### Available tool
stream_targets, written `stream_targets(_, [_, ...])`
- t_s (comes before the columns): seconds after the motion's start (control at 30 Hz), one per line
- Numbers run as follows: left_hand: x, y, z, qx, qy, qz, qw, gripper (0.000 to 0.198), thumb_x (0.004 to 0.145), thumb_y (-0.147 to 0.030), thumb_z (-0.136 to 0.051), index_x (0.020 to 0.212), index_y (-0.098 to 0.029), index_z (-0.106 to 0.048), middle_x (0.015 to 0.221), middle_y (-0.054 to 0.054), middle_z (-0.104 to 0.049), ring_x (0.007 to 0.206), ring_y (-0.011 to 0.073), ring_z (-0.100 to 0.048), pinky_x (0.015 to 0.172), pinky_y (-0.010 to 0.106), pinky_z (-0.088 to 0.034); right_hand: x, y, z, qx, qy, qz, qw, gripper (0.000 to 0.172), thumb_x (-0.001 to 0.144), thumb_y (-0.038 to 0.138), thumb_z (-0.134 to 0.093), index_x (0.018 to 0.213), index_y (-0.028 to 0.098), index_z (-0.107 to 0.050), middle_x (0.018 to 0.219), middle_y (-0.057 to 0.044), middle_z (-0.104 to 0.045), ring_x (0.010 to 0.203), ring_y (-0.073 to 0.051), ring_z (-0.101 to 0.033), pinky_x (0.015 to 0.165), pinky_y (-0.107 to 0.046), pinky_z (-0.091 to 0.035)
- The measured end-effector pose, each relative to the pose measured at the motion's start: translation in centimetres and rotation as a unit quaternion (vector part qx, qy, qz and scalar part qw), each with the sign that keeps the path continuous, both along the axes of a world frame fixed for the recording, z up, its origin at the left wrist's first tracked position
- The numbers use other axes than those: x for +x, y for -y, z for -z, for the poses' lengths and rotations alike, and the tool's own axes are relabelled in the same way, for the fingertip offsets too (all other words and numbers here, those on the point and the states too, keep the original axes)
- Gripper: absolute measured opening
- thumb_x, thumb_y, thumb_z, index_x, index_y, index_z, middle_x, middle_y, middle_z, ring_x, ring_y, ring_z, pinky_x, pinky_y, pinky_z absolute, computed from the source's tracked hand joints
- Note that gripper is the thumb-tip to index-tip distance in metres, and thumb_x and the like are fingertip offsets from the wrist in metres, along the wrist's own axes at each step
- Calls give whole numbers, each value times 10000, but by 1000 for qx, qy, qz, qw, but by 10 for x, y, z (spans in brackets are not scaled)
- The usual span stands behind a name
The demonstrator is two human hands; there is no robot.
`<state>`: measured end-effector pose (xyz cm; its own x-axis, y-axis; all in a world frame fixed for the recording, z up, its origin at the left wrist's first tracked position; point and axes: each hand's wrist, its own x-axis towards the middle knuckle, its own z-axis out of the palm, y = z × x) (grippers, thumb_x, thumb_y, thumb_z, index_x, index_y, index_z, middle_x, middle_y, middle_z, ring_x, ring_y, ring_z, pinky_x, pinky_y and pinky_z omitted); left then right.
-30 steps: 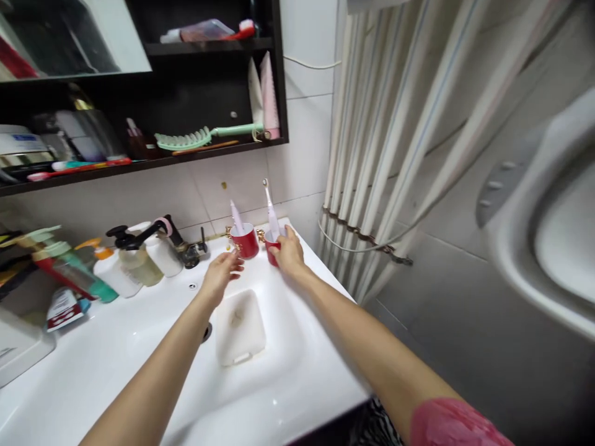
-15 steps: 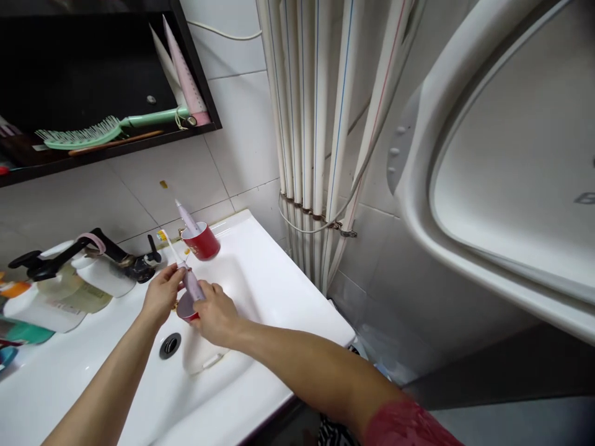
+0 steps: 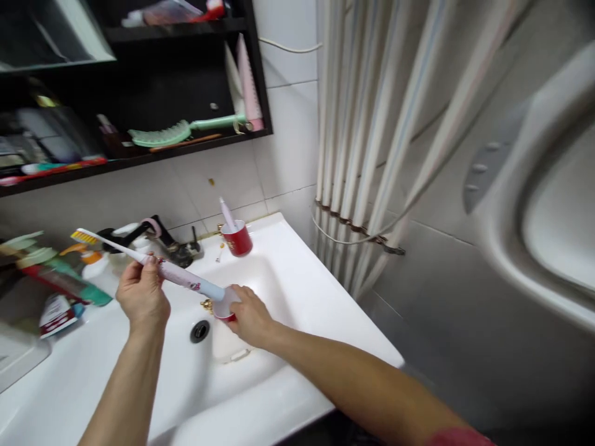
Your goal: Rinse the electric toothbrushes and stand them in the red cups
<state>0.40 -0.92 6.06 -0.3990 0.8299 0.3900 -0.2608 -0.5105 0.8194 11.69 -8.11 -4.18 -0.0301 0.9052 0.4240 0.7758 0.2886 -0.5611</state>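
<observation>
My left hand (image 3: 142,296) is closed round a pink-and-white electric toothbrush (image 3: 179,280), held slanted over the white sink (image 3: 297,272) with its bristle head up at the left. The brush's lower end sits at the mouth of a red cup (image 3: 224,311). My right hand (image 3: 248,314) grips that cup, tilted over the basin beside the drain (image 3: 199,331). A second red cup (image 3: 237,238) with another toothbrush stands upright at the sink's back edge.
A black faucet (image 3: 174,244) and several bottles (image 3: 95,272) line the sink's back left. A dark wall shelf (image 3: 139,158) holds a green hairbrush (image 3: 174,132). White pipes (image 3: 357,155) run down the wall on the right, beside a white appliance lid (image 3: 543,204).
My right hand carried the red cup from the sink's back edge to above the basin. My left hand took the toothbrush and has drawn it out leftward, nearly clear of the cup.
</observation>
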Motion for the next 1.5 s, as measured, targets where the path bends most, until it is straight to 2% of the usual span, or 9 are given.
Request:
stream_targets(0.2, [-14, 0, 14, -69, 54, 54, 995, 196, 515, -284, -560, 618, -134, -486, 516, -50, -483, 457, 36, -415, 444, 157, -334, 7, 1, -20, 18, -115, -12, 993, 199, 644, 112, -367, 770, 163, -512, 940, -72, -492, 921, -177, -409, 792, -328, -305])
stream_targets(0.37, [3, 4, 40, -149, 56, 147, 976, 209, 517, -294, -577, 604, -135, -474, 475, -66, -445, 400, 19, -373, 391, 137, -295, -6, 6, -37, -122, -321, -99, 934, 291, 676, 273, -404, 956, 194, -382, 701, 4, -496, 551, -93, -475, 511, -221, -387])
stream_targets(0.5, [4, -1, 49, -198, 115, 246, 942, 187, 552, -290, -558, 598, -128, -478, 496, -50, -463, 435, 29, -428, 445, 149, -354, -16, 10, -37, -248, -381, -138, 880, 165, 698, 315, -357, 789, 185, -403, 528, 58, -395, 367, -45, -355, 369, -184, -307])
stream_targets(0.63, [-9, -11, 52, -228, 155, 266, 924, 133, 595, -233, -529, 661, -123, -491, 570, 6, -535, 521, 71, -514, 522, 184, -397, -20, 10, -33, -327, -429, -163, 826, 172, 703, 334, -342, 641, 174, -349, 550, 54, -403, 358, -31, -354, 367, -182, -297])
stream_targets(0.83, [-13, -11, 48, -246, 126, 270, 922, 71, 625, -168, -483, 674, -117, -492, 537, 15, -548, 499, 93, -537, 515, 199, -399, -27, 10, -31, -331, -399, -135, 844, 248, 658, 412, -399, 738, 183, -349, 528, 64, -386, 358, -38, -346, 343, -173, -280])
stream_targets(1.0, [-13, -10, 46, -238, 144, 228, 933, 64, 603, -179, -494, 623, -119, -484, 488, -6, -526, 476, 88, -528, 509, 198, -387, -30, 13, -35, -384, -422, -155, 807, 271, 692, 462, -296, 692, 192, -318, 530, 64, -365, 336, -28, -305, 319, -168, -251])
stream_targets(1.17, [-13, -12, 50, -239, 169, 203, 935, 70, 596, -189, -498, 611, -125, -476, 473, -17, -510, 449, 78, -508, 507, 207, -384, -32, 10, -29, -325, -324, -122, 880, 265, 687, 456, -331, 695, 191, -328, 478, 76, -335, 352, -39, -313, 332, -168, -257])
stream_targets(1.4, [-13, -15, 53, -258, 197, 192, 926, 36, 637, -139, -444, 617, -123, -471, 481, -11, -508, 452, 74, -510, 520, 208, -395, -36, 9, -30, -342, -335, -121, 870, 257, 692, 443, -331, 693, 186, -333, 472, 82, -335, 335, -29, -304, 323, -163, -249])
stream_targets(1.5, [-14, -16, 53, -267, 204, 183, 924, 46, 644, -118, -435, 609, -124, -465, 473, -16, -502, 448, 66, -508, 525, 197, -396, -37, 11, -34, -386, -411, -147, 813, 259, 696, 449, -315, 714, 190, -330, 517, 71, -358, 342, -24, -309, 324, -161, -249])
